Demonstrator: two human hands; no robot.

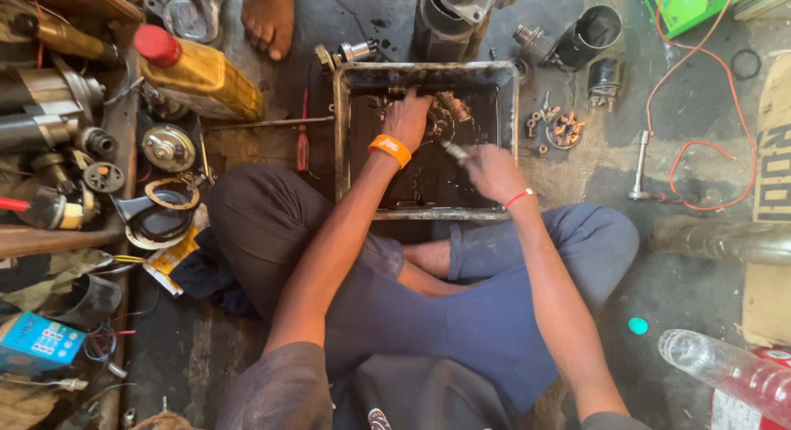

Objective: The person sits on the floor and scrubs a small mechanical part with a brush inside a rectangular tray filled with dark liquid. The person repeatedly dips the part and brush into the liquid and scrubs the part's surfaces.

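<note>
Item one, the tray [344, 142]: a dark rectangular metal pan on the floor just beyond my crossed legs, long axis running left to right, its bottom black with oily liquid. Item two, the part [449, 109]: a rusty, grimy metal piece lying in the far half of the tray, a little right of its middle; I cannot tell exactly what it is. Item three, my left hand [408, 117]: reaching in from the near left, orange wristband on the wrist, fingers curled down and closed over the left side of the part, touching it. Item four, my right hand [493, 173]: nearer to me and to the right of the part, fingers pressed together around a small tool. Item five, the tool [454, 151]: a short, pale, slim thing, perhaps a brush, its tip angled up and left toward the part; the tip stands just short of the part, near side. The relation I log as the one that counts: the part lies far and left of the right-hand fingers, along the line of the tool, while the left hand is the nearer one, already on it. Surroundings: a yellow bottle [198, 76] at far left, small fittings [562, 129] right of the tray.
</note>
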